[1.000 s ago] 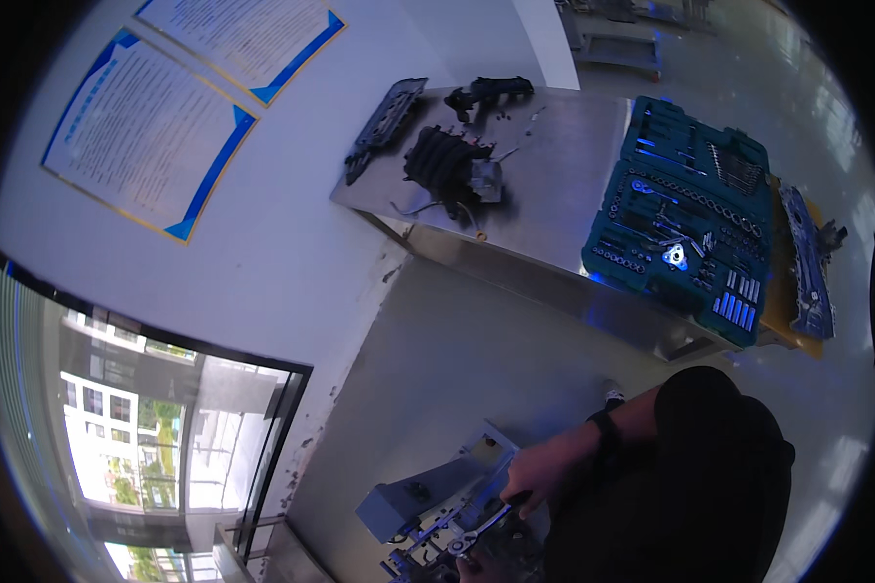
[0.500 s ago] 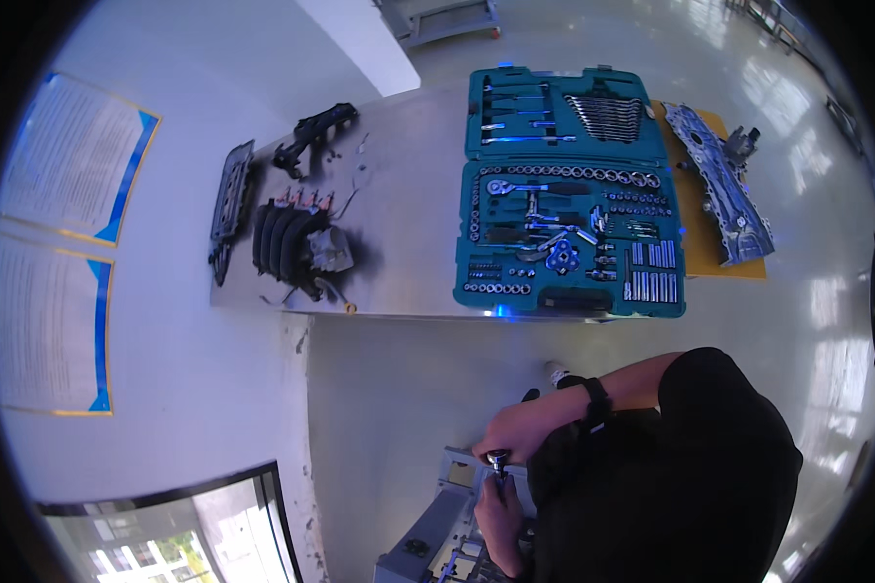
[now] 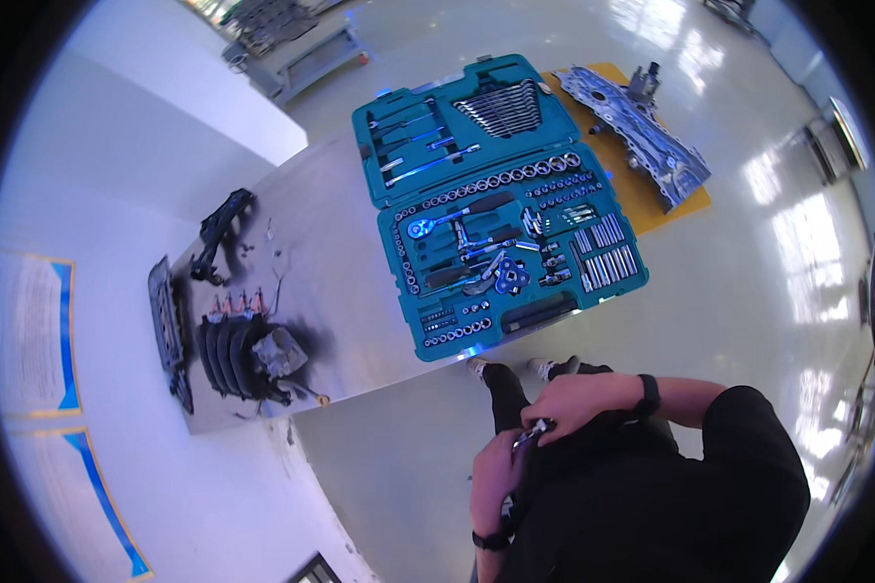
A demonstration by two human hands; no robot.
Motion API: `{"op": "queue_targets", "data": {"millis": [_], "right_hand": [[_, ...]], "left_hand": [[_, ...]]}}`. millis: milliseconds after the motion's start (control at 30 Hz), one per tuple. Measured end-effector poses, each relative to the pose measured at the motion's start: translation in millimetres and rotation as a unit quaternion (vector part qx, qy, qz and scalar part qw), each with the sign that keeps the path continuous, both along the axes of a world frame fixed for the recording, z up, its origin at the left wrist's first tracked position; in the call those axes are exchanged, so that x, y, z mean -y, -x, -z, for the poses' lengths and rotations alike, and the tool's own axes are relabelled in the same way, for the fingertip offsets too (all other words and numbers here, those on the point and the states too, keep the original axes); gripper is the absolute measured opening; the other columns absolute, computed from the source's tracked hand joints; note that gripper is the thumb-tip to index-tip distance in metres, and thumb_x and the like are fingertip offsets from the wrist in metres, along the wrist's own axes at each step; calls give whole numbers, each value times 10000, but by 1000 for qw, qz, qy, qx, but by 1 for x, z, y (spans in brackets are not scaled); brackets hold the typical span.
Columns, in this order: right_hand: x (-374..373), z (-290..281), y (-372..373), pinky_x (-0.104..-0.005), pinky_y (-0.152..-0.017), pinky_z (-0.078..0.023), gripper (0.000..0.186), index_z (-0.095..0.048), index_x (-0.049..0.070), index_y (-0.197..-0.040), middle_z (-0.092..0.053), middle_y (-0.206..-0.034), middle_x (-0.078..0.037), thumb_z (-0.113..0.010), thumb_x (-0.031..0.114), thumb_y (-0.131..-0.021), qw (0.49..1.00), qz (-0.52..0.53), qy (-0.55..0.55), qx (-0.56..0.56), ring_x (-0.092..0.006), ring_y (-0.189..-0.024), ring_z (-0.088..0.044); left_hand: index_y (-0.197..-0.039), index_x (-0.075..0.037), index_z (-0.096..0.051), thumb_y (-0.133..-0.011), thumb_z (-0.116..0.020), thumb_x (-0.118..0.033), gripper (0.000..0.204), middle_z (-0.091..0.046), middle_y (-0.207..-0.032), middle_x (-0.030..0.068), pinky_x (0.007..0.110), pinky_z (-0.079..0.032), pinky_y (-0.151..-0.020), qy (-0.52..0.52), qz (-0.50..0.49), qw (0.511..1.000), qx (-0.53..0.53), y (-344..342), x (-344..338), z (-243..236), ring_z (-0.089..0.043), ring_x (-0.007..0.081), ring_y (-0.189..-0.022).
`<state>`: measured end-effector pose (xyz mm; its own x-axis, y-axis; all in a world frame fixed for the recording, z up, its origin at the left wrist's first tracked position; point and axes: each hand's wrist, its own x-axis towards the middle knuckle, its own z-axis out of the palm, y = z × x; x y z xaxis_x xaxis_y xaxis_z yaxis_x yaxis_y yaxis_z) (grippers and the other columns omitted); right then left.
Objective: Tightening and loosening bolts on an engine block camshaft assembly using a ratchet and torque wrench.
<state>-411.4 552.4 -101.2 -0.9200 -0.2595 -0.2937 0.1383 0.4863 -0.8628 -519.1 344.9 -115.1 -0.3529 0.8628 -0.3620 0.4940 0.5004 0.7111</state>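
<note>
My left hand [image 3: 497, 476] and my right hand [image 3: 576, 406] are close together in front of my body, at the lower middle. Between them shows the chrome head of a ratchet wrench [image 3: 543, 426]. My right hand is closed around the wrench, and a dark end that looks like its handle sticks out beyond that hand. The fingers of my left hand are closed on the shiny metal at the other side of the head. What exactly sits on that end is hidden by the fingers. Dark bands circle both wrists.
Ahead, a metal-topped table [image 3: 345, 243] carries an open green tool case [image 3: 411, 325] of sockets and wrenches. A cast metal cover [image 3: 642, 136] lies on a yellow board [image 3: 690, 206] to its right. Leftward are a black intake manifold [image 3: 228, 358] and dark parts. A cart [image 3: 321, 63] stands beyond.
Both hands, with the ratchet wrench, have moved up and right, away from the grey metal stand, which is out of view now. The whole view has turned; the tool case appears tilted and further left.
</note>
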Motion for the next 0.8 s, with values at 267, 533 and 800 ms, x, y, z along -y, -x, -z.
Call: {"op": "queue_targets", "data": {"millis": [267, 533, 800], "right_hand": [[26, -15, 20, -453, -714, -490, 453, -524, 107, -1172, -648, -888, -163, -630, 411, -853, 987, 147, -50, 41, -370, -823, -631], [39, -50, 20, -391, -780, -506, 454, -524, 110, -1247, -648, -1024, -128, -603, 387, -896, 942, 320, -36, 92, -303, -900, -643], [31, -60, -8, -394, -759, -505, 355, -531, 100, -1216, -657, -978, -140, -601, 226, -891, 872, 476, -14, 119, -325, -865, -643]], "left_hand": [[-1004, -74, -646, -811, -701, -218, 248, -666, -933, 104, 374, -499, -750, -72, 180, 979, 67, 112, -41, 21, -638, 294, -857], [-977, -70, -645, -813, -697, -223, 230, -661, -960, 92, 377, -486, -787, -52, 249, 956, 144, 150, -80, 36, -623, 283, -926], [-1033, -43, -600, -808, -661, -124, 248, -596, -1066, 134, 406, -458, -864, -147, 141, 978, 35, 194, -136, 83, -553, 325, -1041]]}}
